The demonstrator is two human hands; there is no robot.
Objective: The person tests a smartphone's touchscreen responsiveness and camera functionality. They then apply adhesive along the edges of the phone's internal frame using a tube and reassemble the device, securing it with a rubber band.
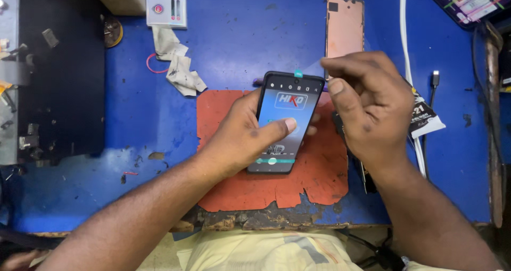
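Blue workbench [239,31] — worn orange mat [229,186], crumpled rag [178,63], white cable [404,31].

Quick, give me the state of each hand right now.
Left hand: closed on the black smartphone, thumb across its screen.
Right hand: fingers pinched together at the phone's top right corner; what they grip cannot be told.

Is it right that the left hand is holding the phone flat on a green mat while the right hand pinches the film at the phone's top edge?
Not quite. The mat is orange-red, not green, as the head view shows. The left hand does steady the phone on it, and the right hand pinches the film at its top edge.
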